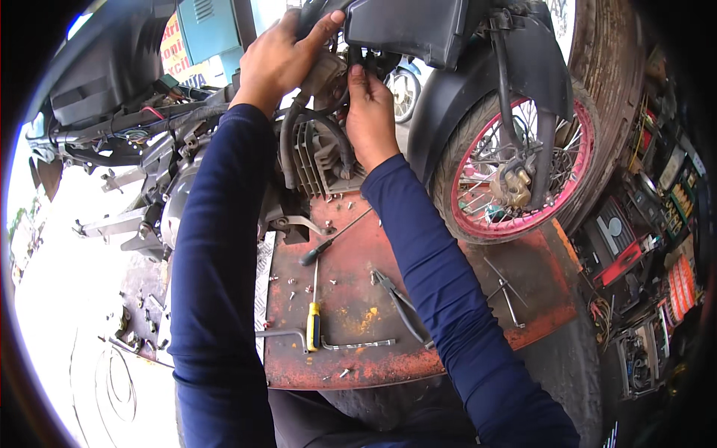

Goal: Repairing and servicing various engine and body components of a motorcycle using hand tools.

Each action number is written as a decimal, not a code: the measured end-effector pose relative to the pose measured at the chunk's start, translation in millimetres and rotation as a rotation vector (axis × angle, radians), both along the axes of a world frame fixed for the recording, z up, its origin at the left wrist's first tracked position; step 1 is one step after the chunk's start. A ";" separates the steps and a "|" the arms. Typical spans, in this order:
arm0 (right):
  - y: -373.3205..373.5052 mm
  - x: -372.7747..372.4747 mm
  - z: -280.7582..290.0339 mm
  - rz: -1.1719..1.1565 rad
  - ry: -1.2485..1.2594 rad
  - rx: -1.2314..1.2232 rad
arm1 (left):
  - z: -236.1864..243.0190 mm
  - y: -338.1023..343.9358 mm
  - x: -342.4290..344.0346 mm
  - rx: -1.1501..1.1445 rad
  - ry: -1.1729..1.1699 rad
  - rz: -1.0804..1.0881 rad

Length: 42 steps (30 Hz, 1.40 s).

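A partly stripped motorcycle stands before me, with a finned engine cylinder (pixel 314 160) below my hands. My left hand (pixel 280 63) is closed around a dark part at the top of the engine, its thumb stretched along it; what it holds is mostly hidden. Beside it, my right hand (pixel 371 116) reaches up under a black plastic cover (pixel 407 30). Its thumb presses against a small dark piece, and the other fingers are out of sight behind. A thick black hose (pixel 334 134) curves down over the cylinder between my forearms.
On the red, worn lift platform (pixel 373 366) lie a yellow-handled screwdriver (pixel 314 325), a black-handled screwdriver (pixel 317 252), pliers (pixel 403 308), an L-shaped wrench (pixel 287 333) and several loose screws. The front wheel (pixel 523 172) with its pink rim stands right. Cluttered tools (pixel 642 224) line the far right.
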State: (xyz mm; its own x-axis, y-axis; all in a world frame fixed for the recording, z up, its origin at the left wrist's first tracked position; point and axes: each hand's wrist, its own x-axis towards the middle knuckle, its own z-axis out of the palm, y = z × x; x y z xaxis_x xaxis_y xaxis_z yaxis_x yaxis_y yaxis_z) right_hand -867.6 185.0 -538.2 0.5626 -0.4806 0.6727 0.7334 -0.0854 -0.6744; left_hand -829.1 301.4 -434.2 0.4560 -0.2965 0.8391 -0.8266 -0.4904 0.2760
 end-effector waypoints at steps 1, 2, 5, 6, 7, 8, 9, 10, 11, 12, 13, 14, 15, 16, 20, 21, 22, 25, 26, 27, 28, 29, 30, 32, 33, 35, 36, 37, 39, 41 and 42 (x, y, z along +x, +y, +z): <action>-1.8 3.9 -3.5 -0.081 -0.007 -0.054 | 0.6 0.1 1.9 -0.001 -0.007 -0.009; -5.3 7.2 -6.8 -0.163 -0.012 -0.107 | 1.7 1.6 4.7 0.016 0.007 -0.059; 7.9 -5.9 -16.9 -0.245 -0.008 -0.204 | -3.2 5.8 11.6 0.027 -0.038 -0.069; 8.2 -9.4 -18.9 -0.252 -0.011 -0.217 | -6.0 4.1 10.1 0.020 -0.088 -0.047; 7.9 -10.6 -17.1 -0.330 -0.005 -0.243 | -5.1 3.2 10.0 0.010 -0.074 -0.064; 6.5 -9.1 -14.1 -0.329 -0.004 -0.241 | -3.0 3.8 10.7 0.012 -0.073 -0.063; 1.8 -6.3 -11.2 -0.324 -0.018 -0.253 | -0.2 2.8 9.3 0.023 -0.037 -0.065; -1.8 -5.2 -10.4 -0.319 -0.031 -0.265 | 1.6 1.9 8.8 0.034 0.000 -0.068; -4.2 -5.8 -11.9 -0.326 -0.028 -0.265 | 0.8 0.8 10.6 0.034 0.001 -0.075; -4.1 -6.1 -13.4 -0.334 -0.041 -0.275 | -1.3 2.6 13.5 -0.001 -0.039 -0.073; -4.4 -6.9 -14.4 -0.341 -0.054 -0.286 | -2.7 4.2 16.4 -0.036 -0.079 -0.071; -7.1 -9.7 -14.9 -0.342 -0.052 -0.287 | -2.6 5.1 19.5 -0.037 -0.077 -0.072; -13.3 -14.9 -16.1 -0.268 0.023 -0.291 | -2.6 5.1 20.3 -0.036 -0.022 -0.157; -19.9 -20.3 -16.0 -0.195 0.097 -0.294 | -1.9 5.0 20.9 -0.035 0.032 -0.243; -23.5 -60.7 0.2 -0.490 -0.032 -0.328 | -0.8 9.3 19.2 0.052 0.013 -0.182; -25.5 -75.4 12.1 -0.559 -0.092 -0.264 | 0.6 12.4 16.3 0.049 -0.036 -0.156; -29.0 -90.0 23.9 -0.629 -0.148 -0.201 | 0.1 12.8 14.1 0.044 -0.080 -0.134; -45.8 -110.7 55.9 -0.965 0.066 -0.390 | -1.9 7.7 13.1 0.069 -0.082 -0.140; -42.1 -114.6 66.7 -1.133 0.134 -0.499 | -3.0 10.7 17.1 0.084 -0.087 -0.146; -44.2 -118.1 77.4 -1.143 0.133 -0.500 | -2.8 11.3 16.4 0.075 -0.102 -0.140; -47.5 -121.9 87.1 -1.206 0.132 -0.544 | -3.7 10.8 15.1 0.071 -0.104 -0.148; -52.2 -123.3 96.3 -1.267 0.131 -0.589 | -5.2 11.2 13.8 0.056 -0.152 -0.129; -61.8 -119.9 107.9 -1.199 0.124 -0.592 | -6.5 12.0 10.6 0.040 -0.198 -0.106; -68.4 -111.7 130.0 -1.147 0.168 -0.584 | -10.6 6.7 2.6 0.031 -0.246 -0.114; -68.0 -108.0 136.5 -1.148 0.168 -0.589 | -11.4 7.9 -0.1 0.021 -0.293 -0.086; -66.4 -103.6 143.8 -1.133 0.290 -0.549 | -10.8 9.3 -3.6 0.004 -0.337 -0.060; -62.5 -99.8 138.9 -1.198 0.260 -0.579 | -10.0 11.1 -5.4 0.058 -0.296 0.013; -59.5 -97.5 134.4 -1.188 0.242 -0.578 | -9.5 12.4 -7.9 0.111 -0.255 0.085; -57.7 -99.7 129.8 -1.196 0.226 -0.581 | -13.1 2.7 -18.7 0.120 -0.157 0.124; -51.1 -100.6 128.7 -1.152 0.267 -0.560 | -19.5 -7.7 -29.5 0.090 -0.055 0.219; -51.6 -101.2 127.3 -1.154 0.266 -0.563 | -19.3 -9.3 -32.5 0.087 -0.055 0.217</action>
State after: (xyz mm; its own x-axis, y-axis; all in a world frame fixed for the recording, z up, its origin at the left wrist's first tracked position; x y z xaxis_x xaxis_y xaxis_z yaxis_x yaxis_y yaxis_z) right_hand -968.8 133.5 -410.9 0.1644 -0.4631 0.8709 -0.1004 -0.8862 -0.4523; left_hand -861.6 292.1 -453.5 0.4714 -0.2682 0.8401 -0.7116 -0.6784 0.1828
